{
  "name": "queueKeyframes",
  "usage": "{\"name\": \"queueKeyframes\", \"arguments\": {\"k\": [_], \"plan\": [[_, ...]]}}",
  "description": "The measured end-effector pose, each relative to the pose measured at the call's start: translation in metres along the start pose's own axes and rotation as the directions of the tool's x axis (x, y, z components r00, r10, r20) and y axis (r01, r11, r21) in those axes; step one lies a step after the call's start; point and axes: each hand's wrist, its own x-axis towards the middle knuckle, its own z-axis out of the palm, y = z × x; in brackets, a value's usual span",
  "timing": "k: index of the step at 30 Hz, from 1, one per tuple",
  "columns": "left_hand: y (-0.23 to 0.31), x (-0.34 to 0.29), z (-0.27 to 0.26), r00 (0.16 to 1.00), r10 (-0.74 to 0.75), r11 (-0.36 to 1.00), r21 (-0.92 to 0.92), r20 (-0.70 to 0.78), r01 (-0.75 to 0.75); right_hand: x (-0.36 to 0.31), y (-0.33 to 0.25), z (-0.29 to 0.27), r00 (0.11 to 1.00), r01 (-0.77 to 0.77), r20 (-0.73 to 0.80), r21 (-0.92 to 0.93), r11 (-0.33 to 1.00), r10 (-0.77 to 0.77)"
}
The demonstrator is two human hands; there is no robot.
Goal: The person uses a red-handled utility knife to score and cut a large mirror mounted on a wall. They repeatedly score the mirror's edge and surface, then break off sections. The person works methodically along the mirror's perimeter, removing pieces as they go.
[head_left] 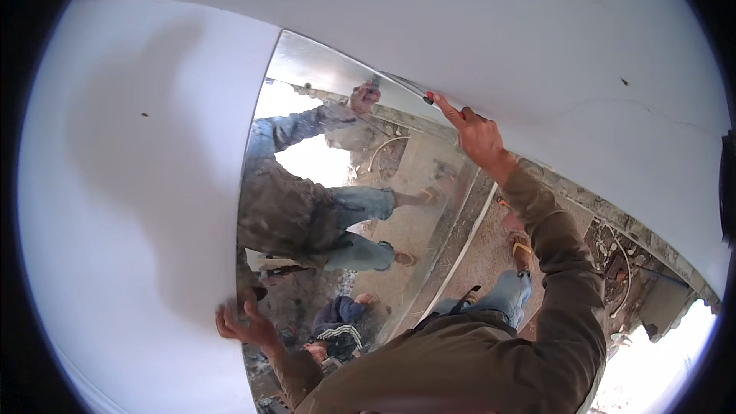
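A tall mirror panel (307, 107) leans flat against a white wall (138, 184). My left hand (247, 327) grips the mirror's left edge near its lower end, fingers curled around the rim. My right hand (477, 134) holds the mirror's opposite edge, index finger stretched along the rim toward a small red-tipped thing (429, 97) at the corner. Whether that hand holds the red-tipped thing I cannot tell. The glass reflects my own brown-sleeved arm, jeans and sandals.
A second person's reflection, crouched in dark clothes (341, 322), shows low in the mirror. Bare dirt floor (491, 249) lies beside the wall's base, with a thin white strip (468, 249), rubble and wire (617, 261) along the foot of the wall.
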Motion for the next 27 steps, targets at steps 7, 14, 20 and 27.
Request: {"name": "queueKeyframes", "arguments": {"k": [7,14,20,27], "plan": [[0.087,0.047,0.039,0.99,0.061,0.998,-0.018,0.124,-0.06,-0.066,0.04,0.029,0.97,-0.204,0.158,0.123,0.971,0.184],[0.114,0.043,0.04,0.989,-0.018,0.999,-0.041,0.148,0.025,-0.023,-0.024,-0.015,0.973,-0.117,-0.138,0.403,0.908,0.187],[0.123,0.067,0.036,0.992,-0.048,0.995,-0.076,0.116,0.057,0.044,-0.064,-0.036,0.971,-0.093,-0.155,0.446,0.89,0.18],[0.121,0.083,0.035,0.977,-0.181,0.967,-0.158,0.113,0.198,0.059,-0.066,-0.016,0.981,-0.091,-0.141,0.287,0.954,0.136]]}}
